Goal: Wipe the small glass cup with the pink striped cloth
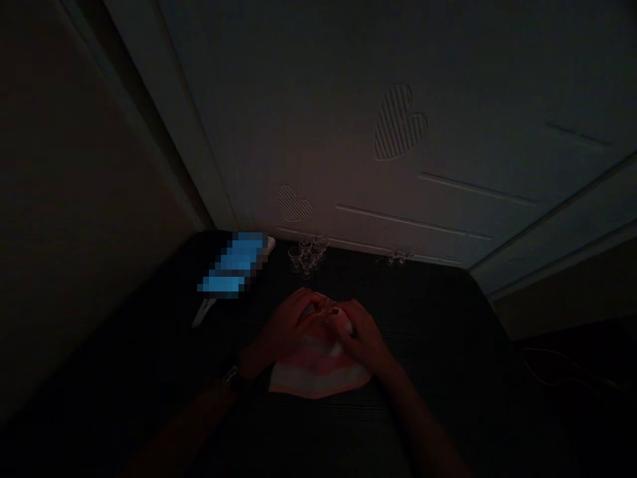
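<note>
A pink and white checked cloth (318,385) hangs from both hands and spreads over the dark table in front of me. My right hand (365,335) is closed on a bunched part of it, with some fabric poking up by the thumb. My left hand (291,322) is curled at the cloth's upper left side, its fingertips close to those of the right. Something small and pale shows between the fingers there, but the dimness keeps me from making it out. A watch or bracelet (230,373) is on the left wrist.
Several small stemmed glasses (308,255) stand behind the hands, near the wall. A few more little glasses (398,259) are farther right. To the left, a lit, blurred-out screen (233,265) leans on a white stand (203,312). The dark table (432,345) meets a panel with raised hearts (401,123).
</note>
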{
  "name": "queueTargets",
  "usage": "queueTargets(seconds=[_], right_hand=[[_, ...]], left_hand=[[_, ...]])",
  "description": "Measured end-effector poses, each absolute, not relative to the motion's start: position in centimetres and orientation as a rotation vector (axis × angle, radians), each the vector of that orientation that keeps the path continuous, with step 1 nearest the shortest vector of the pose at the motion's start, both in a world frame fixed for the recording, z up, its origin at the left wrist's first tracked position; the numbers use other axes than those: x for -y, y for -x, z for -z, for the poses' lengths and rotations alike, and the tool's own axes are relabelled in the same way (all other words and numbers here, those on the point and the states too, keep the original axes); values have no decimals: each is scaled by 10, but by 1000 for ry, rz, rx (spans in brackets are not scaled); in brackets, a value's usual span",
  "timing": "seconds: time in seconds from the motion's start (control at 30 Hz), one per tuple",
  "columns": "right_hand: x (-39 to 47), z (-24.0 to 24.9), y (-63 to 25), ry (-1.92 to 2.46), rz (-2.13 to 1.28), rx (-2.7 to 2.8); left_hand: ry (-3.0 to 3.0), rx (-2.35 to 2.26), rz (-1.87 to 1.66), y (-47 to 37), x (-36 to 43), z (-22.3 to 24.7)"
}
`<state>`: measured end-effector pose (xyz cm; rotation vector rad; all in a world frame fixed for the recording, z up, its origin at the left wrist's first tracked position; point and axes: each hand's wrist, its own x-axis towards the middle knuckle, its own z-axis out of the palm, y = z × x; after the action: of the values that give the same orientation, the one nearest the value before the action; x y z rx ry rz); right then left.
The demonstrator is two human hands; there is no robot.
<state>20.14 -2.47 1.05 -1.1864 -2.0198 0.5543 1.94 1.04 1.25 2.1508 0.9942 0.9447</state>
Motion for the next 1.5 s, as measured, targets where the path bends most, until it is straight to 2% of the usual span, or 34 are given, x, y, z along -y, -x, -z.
queueTargets(seconds=[0.27, 0.47, 0.87, 1.23, 1.5], right_hand=[[25, -4, -201, 1278, -497, 2089], [24, -4, -201, 1340, -481, 2074], [25, -4, -198, 1290, -700, 1946], [23, -9, -198, 1291, -581, 1854], [22, -6, -200, 1271, -561, 1889]], left_hand=[[-2151, -908, -1000, -21, -10, -13], [-1887, -811, -1003, -24, -17, -6], [-1763, -848, -931, -24, -19, 0], [-1668, -913, -1032, -25, -16, -10], [-1654, -957, -1016, -23, -20, 2]])
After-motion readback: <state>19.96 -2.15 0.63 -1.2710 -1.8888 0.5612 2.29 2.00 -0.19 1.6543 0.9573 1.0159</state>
